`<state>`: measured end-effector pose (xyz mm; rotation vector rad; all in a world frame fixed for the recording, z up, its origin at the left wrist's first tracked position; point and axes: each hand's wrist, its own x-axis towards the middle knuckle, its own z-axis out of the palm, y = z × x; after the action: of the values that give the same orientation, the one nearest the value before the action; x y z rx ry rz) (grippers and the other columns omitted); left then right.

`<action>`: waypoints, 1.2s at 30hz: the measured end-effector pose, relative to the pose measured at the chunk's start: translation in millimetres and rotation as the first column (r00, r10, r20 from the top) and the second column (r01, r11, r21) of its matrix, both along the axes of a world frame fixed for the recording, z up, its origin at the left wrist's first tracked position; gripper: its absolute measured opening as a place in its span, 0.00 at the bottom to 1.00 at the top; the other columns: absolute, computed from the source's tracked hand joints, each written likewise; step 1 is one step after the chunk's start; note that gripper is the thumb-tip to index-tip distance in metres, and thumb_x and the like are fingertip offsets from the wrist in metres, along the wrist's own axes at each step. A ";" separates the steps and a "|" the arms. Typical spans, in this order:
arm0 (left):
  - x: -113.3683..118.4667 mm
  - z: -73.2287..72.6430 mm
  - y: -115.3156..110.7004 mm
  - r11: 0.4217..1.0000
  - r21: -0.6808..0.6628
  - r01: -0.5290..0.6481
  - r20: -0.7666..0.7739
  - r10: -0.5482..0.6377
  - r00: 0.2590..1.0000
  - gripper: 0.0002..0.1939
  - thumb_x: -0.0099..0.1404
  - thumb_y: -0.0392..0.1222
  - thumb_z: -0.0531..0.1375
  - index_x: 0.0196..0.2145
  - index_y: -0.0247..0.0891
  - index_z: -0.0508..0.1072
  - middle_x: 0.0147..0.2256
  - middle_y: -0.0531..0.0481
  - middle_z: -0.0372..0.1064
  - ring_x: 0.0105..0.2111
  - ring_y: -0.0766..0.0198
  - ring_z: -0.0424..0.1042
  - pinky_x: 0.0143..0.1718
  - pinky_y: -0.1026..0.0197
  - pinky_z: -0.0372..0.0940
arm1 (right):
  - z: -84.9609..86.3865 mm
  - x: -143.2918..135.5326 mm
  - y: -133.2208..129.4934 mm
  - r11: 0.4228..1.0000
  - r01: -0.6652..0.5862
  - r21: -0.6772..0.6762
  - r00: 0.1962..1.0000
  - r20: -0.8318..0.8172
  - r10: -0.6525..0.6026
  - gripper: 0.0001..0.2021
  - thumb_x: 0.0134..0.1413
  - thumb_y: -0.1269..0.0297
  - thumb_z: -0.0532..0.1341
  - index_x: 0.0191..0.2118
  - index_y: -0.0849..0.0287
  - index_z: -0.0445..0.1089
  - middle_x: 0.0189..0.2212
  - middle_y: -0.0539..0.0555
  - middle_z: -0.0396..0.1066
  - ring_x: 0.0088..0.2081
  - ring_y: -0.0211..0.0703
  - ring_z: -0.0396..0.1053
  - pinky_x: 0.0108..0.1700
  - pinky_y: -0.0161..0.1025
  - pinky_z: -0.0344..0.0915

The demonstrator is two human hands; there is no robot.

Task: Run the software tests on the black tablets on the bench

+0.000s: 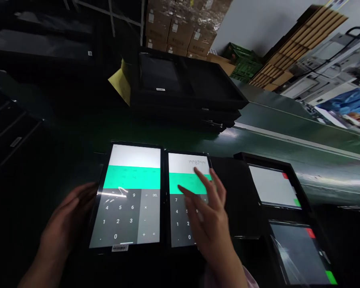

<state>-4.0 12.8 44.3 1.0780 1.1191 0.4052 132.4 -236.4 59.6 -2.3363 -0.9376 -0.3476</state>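
Note:
Two tablets lie side by side in front of me, both lit with a calculator keypad. The left tablet has a blank white display field and a barcode label at its lower edge. Beside its left edge is my left hand, fingers stretched toward it and partly in shadow; whether they touch the edge I cannot tell. Over the right tablet my right hand is spread, holding nothing, its fingertips at the green band and hiding part of the keypad. Digits and symbols show at the top of that screen.
To the right, a black tray holds two screens with red and green corners. Stacked black trays stand behind the tablets, with a yellow sheet at their left. More dark trays are at far left; cartons fill the background.

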 end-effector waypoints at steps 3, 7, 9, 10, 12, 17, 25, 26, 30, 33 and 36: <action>-4.8 4.5 0.3 1.000 0.017 0.006 0.017 -0.006 1.000 0.18 0.55 0.51 0.68 0.43 0.44 0.81 0.50 0.50 0.79 0.59 0.47 0.70 0.54 0.59 0.72 | 2.4 -16.8 33.0 0.990 -0.104 -0.092 0.993 -0.068 0.098 0.16 0.70 0.67 0.55 0.55 0.54 0.75 0.70 0.59 0.55 0.73 0.70 0.41 0.56 0.71 0.71; -10.5 2.8 4.4 1.000 -0.007 -0.018 0.081 0.018 0.997 0.18 0.53 0.51 0.70 0.40 0.44 0.81 0.48 0.50 0.79 0.58 0.48 0.72 0.53 0.60 0.73 | 1.7 -24.3 63.4 0.975 -0.120 -0.189 0.987 -0.125 0.097 0.18 0.70 0.67 0.54 0.59 0.56 0.73 0.73 0.58 0.48 0.74 0.74 0.36 0.61 0.73 0.66; -13.1 -1.2 6.0 0.999 -0.029 -0.027 0.099 0.030 0.995 0.17 0.51 0.51 0.71 0.39 0.44 0.82 0.47 0.49 0.80 0.58 0.47 0.72 0.55 0.59 0.72 | 1.1 -23.3 69.5 0.963 -0.135 -0.232 0.985 -0.138 0.105 0.19 0.71 0.68 0.53 0.60 0.55 0.73 0.74 0.56 0.46 0.74 0.75 0.34 0.62 0.76 0.62; -14.6 -3.8 6.7 0.999 -0.038 -0.032 0.098 0.035 0.995 0.17 0.50 0.50 0.71 0.38 0.44 0.82 0.47 0.49 0.80 0.57 0.47 0.72 0.55 0.59 0.72 | 0.7 -22.4 70.4 0.959 -0.141 -0.246 0.984 -0.140 0.108 0.19 0.71 0.68 0.53 0.61 0.55 0.72 0.74 0.55 0.46 0.74 0.76 0.32 0.62 0.78 0.61; -18.7 -9.7 8.0 0.999 -0.040 -0.032 0.076 0.035 0.996 0.16 0.51 0.50 0.71 0.38 0.45 0.82 0.47 0.50 0.80 0.57 0.47 0.72 0.54 0.60 0.73 | -0.1 -20.8 69.3 0.963 -0.118 -0.244 0.988 -0.125 0.089 0.19 0.71 0.69 0.51 0.59 0.56 0.74 0.74 0.55 0.46 0.74 0.76 0.31 0.62 0.81 0.58; -28.5 -20.5 10.3 0.998 0.027 0.062 -0.031 -0.062 0.998 0.21 0.56 0.55 0.69 0.47 0.51 0.80 0.56 0.57 0.75 0.62 0.51 0.68 0.56 0.60 0.70 | -0.9 -22.0 66.8 0.985 -0.025 -0.173 0.994 -0.109 0.006 0.18 0.72 0.67 0.51 0.54 0.58 0.77 0.72 0.56 0.52 0.74 0.74 0.34 0.63 0.79 0.58; -15.3 -17.5 8.9 0.978 0.093 0.189 -0.062 -0.184 0.981 0.28 0.54 0.61 0.68 0.51 0.51 0.80 0.62 0.52 0.69 0.69 0.45 0.56 0.67 0.48 0.58 | -5.6 -21.6 65.5 0.984 -0.038 -0.176 0.991 -0.132 0.015 0.18 0.72 0.66 0.50 0.55 0.55 0.77 0.72 0.55 0.52 0.74 0.74 0.33 0.62 0.82 0.55; -13.0 -17.5 8.5 0.975 0.098 0.198 -0.058 -0.193 0.979 0.29 0.54 0.61 0.68 0.52 0.51 0.79 0.62 0.51 0.70 0.68 0.44 0.59 0.67 0.47 0.59 | -6.1 -21.4 63.7 0.986 -0.028 -0.167 0.992 -0.128 0.007 0.18 0.72 0.66 0.50 0.54 0.56 0.77 0.72 0.56 0.53 0.74 0.74 0.33 0.62 0.82 0.56; -2.9 -13.1 5.7 0.968 0.094 0.234 -0.055 -0.229 0.972 0.33 0.56 0.59 0.67 0.58 0.49 0.75 0.61 0.47 0.70 0.62 0.43 0.67 0.65 0.45 0.61 | -1.1 -29.9 65.7 0.982 -0.118 -0.145 0.987 -0.129 0.099 0.18 0.71 0.67 0.51 0.56 0.53 0.75 0.73 0.53 0.49 0.74 0.73 0.32 0.61 0.79 0.61; 5.2 -3.8 1.9 0.959 0.115 0.260 -0.063 -0.254 0.965 0.36 0.56 0.58 0.67 0.61 0.47 0.71 0.63 0.45 0.68 0.63 0.44 0.66 0.62 0.48 0.64 | 7.4 -42.5 76.5 0.951 -0.249 -0.182 0.961 -0.166 0.220 0.18 0.70 0.68 0.53 0.58 0.49 0.74 0.74 0.50 0.44 0.74 0.75 0.30 0.61 0.78 0.62; 11.2 3.6 -0.8 0.936 0.164 0.310 -0.082 -0.300 0.950 0.40 0.56 0.58 0.67 0.63 0.45 0.68 0.66 0.43 0.64 0.66 0.43 0.61 0.63 0.50 0.62 | 12.6 -50.0 84.5 0.923 -0.308 -0.229 0.942 -0.208 0.263 0.18 0.69 0.68 0.54 0.57 0.48 0.74 0.74 0.49 0.46 0.74 0.77 0.31 0.61 0.80 0.61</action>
<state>7.2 12.0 47.9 1.4029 0.9556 0.2303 82.4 -151.8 72.2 -2.3626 -1.2800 0.1046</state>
